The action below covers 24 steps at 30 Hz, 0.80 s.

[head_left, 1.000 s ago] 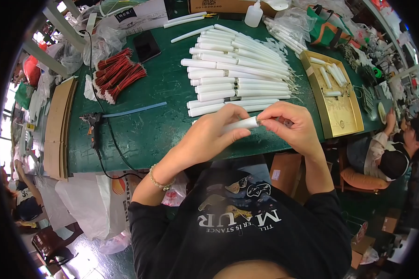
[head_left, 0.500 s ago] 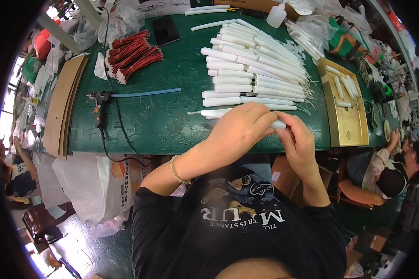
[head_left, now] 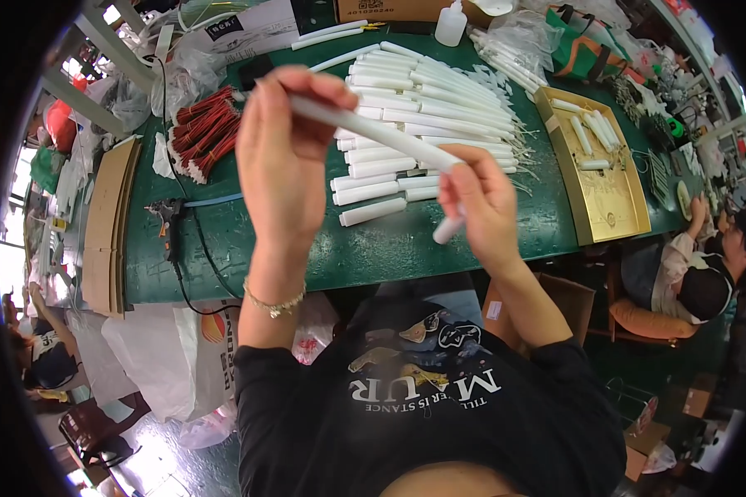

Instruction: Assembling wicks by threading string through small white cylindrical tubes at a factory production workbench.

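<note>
nearest to the camera, both hands are raised above the green surface and hold 1 long white tube between them. the left hand is closed around the upper end of the tube, with the fingers wrapped over it. the right hand is closed on the lower part, and a short white piece sticks out under its fingers; i cannot tell if this piece is the end of the same tube or a separate one. the tube lies tilted, high on the left and low on the right, well above the surface.

i judge that the step in hand is the checking or fitting of this single tube. the next move probably calls for a steady grip at both ends and a free place to lay it down.

farther away, a pile of white tubes lies on the surface. left of it is a bundle of red pieces, and a glue gun lies near the edge. on the right a gold tray carries a few short tubes.
</note>
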Motion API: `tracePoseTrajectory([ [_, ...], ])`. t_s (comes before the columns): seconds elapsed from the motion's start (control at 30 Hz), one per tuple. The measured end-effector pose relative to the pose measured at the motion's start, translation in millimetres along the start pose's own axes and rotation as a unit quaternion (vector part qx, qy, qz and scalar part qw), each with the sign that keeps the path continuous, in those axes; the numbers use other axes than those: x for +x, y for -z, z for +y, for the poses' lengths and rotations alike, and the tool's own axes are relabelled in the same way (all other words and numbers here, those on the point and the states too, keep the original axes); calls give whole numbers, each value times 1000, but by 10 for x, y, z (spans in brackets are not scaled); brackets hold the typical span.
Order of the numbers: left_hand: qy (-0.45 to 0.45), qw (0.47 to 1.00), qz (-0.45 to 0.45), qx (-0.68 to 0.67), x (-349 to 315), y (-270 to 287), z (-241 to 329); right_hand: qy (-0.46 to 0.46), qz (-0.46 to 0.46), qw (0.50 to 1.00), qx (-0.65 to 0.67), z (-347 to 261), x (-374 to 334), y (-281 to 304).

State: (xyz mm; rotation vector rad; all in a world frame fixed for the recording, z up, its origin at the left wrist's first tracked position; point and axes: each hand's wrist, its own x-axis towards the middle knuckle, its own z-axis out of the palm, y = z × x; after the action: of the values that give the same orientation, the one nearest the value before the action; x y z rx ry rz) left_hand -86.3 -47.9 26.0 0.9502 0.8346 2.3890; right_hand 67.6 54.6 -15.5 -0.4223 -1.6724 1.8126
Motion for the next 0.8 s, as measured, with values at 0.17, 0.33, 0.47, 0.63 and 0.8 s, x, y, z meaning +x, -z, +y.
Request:
tracePoseTrajectory([
  [0.17, -73, 986, -136, -70, 500, -315, 308, -20, -125, 991, 40, 79, 172, -228],
  [0.33, -179, 953, -75, 233, 588, -944, 131, 40, -142, 989, 10, 248, 174, -88],
  [0.47, -188, 928, -125, 297, 571, -902, -477, -1, -75, 997, -4, 244, 42, 202],
  [0.63, -161, 860, -201, 441, 302, -912, -1486, 51, 110, 993, -6, 182, -94, 700],
  [0.8, -204, 790, -302, 493, 211, -886, -1999, 57, 204, 973, -92, -47, -136, 1352],
])
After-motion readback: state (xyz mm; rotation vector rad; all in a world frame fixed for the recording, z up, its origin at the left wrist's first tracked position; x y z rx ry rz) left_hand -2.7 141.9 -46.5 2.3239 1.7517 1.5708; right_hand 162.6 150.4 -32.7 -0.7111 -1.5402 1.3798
